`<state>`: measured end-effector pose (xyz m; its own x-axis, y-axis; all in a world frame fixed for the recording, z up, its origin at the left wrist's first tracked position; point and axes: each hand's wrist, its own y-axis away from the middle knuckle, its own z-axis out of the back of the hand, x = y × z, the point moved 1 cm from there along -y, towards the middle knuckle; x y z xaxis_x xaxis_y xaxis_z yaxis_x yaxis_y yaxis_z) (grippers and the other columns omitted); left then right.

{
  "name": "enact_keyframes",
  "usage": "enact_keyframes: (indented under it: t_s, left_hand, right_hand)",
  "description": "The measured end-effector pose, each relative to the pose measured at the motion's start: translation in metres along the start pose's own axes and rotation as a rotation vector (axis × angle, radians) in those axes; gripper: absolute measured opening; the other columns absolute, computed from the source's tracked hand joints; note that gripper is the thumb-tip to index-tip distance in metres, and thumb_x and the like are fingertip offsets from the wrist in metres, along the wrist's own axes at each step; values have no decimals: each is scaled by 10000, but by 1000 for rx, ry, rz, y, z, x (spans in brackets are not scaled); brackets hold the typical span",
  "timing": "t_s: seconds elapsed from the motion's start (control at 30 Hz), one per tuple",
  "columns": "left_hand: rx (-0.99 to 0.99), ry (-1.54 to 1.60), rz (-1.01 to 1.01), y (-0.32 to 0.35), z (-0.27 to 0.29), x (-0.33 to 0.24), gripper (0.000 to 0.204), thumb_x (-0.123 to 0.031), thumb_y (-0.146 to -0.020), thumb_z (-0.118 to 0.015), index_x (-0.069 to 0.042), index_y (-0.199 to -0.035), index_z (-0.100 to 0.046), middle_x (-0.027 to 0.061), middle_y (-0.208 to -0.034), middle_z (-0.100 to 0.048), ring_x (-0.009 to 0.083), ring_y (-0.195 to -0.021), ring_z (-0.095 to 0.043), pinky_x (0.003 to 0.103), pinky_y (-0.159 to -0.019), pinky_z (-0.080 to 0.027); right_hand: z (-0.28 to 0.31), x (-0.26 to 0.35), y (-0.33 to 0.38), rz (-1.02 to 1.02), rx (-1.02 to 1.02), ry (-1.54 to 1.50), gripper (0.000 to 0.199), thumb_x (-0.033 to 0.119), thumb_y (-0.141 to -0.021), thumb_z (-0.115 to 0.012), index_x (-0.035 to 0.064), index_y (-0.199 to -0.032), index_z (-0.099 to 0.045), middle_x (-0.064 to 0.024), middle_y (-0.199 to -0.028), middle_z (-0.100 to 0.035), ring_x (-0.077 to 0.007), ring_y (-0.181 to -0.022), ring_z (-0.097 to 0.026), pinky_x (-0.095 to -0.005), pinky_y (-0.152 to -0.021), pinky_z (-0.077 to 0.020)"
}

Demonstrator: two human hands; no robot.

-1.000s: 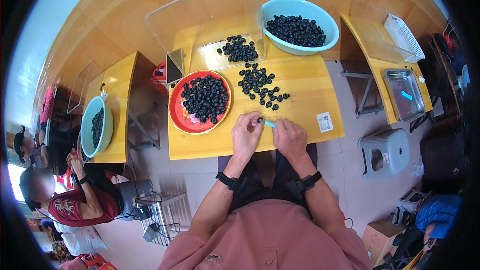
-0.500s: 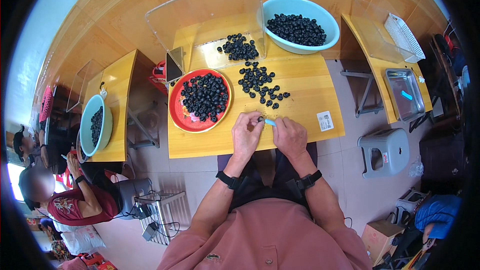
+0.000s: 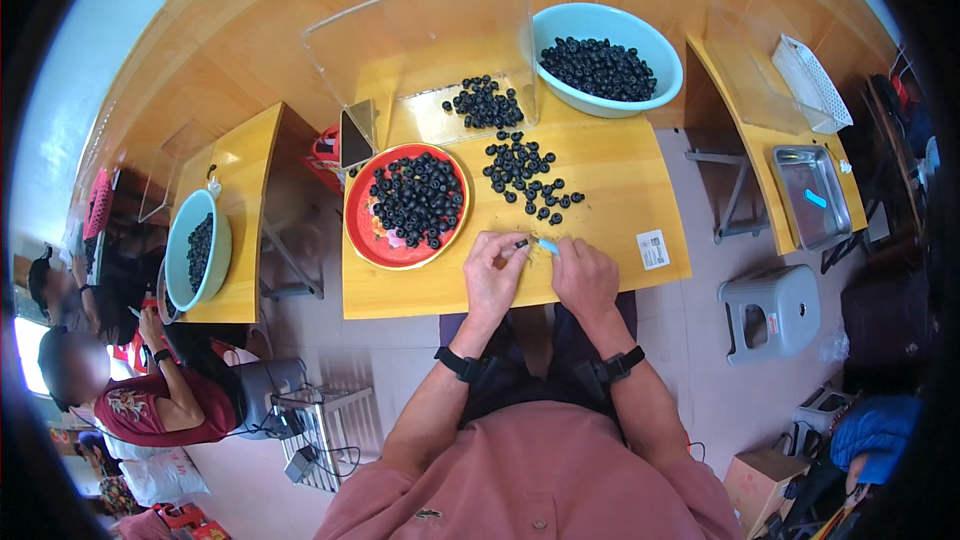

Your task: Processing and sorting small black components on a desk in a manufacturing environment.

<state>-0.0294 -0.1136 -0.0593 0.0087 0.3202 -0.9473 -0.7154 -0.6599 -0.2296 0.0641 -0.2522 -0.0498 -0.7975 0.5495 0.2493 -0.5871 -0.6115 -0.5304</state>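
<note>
Above the table's near edge, my left hand (image 3: 493,270) pinches a small round black part (image 3: 521,243) between thumb and fingertips. My right hand (image 3: 587,278) is closed on a light-blue-handled tool (image 3: 546,245) aimed left at that part; its tip is too small to make out. Just beyond my hands lie loose black parts (image 3: 520,172), ring-like with a knob. To their left, a red round tray (image 3: 357,215) with a yellow rim holds a heap of the same parts. Dark crumbs are scattered on the wood near my fingers.
A clear plastic guard (image 3: 420,30) stands at the back, with another pile of black parts (image 3: 485,102) before it. Behind right is a light-blue basin (image 3: 660,50) of black parts. A white label (image 3: 653,250) lies right; a grey stool (image 3: 785,305) stands beyond. A co-worker (image 3: 165,400) sits left.
The view has shifted slightly, so the table's things appear a little lower and to the right. My hands keep their hold on the black part and the tool, a slightly wider gap showing between these.
</note>
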Motion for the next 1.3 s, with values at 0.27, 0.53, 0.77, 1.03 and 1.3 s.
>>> enact_keyframes:
  t_s: [0.27, 0.53, 0.77, 1.03, 1.3]
  left_hand:
    - [-215, -365, -388, -58, 55, -34, 290, 71, -850, -723, -18, -1126, -729, 164, -1089, -694, 336, -1025, -684, 410, -923, -556]
    - [229, -621, -483, -94, 24, -40, 280, 30, -843, -678, -31, -1115, -711, 165, -1094, -696, 370, -1070, -662, 444, -940, -551]
    - [290, -752, -413, -91, 6, -8, 209, 3, -855, -677, -31, -1059, -702, 175, -968, -666, 374, -975, -666, 471, -878, -559]
    - [139, -288, -167, -52, 13, -14, 249, 9, -881, -733, -7, -1130, -725, 144, -1032, -705, 254, -856, -725, 362, -774, -597]
    - [-5, -66, 53, -9, -8, -4, 321, 18, -872, -791, 5, -1181, -704, 70, -996, -692, 138, -876, -700, 274, -793, -574]
  right_hand:
    - [2, -1, 3, -5, -24, -22, 132, 161, -907, -674, 106, -830, -582, -77, -711, -563, -280, -619, -636, -417, -552, -513]
    - [2, -3, 3, -31, -36, -47, 130, 170, -892, -687, 113, -836, -585, -70, -728, -569, -279, -642, -642, -418, -575, -523]
    - [0, -2, 3, -14, -39, -71, 145, 176, -887, -695, 110, -835, -576, -70, -733, -565, -274, -660, -646, -418, -590, -531]
    - [1, -2, 4, -23, -51, -65, 152, 170, -892, -695, 100, -828, -577, -77, -728, -546, -280, -659, -637, -423, -582, -510]
    - [1, -1, 4, -29, -66, -75, 147, 172, -896, -694, 99, -831, -585, -77, -721, -549, -277, -657, -636, -421, -583, -510]
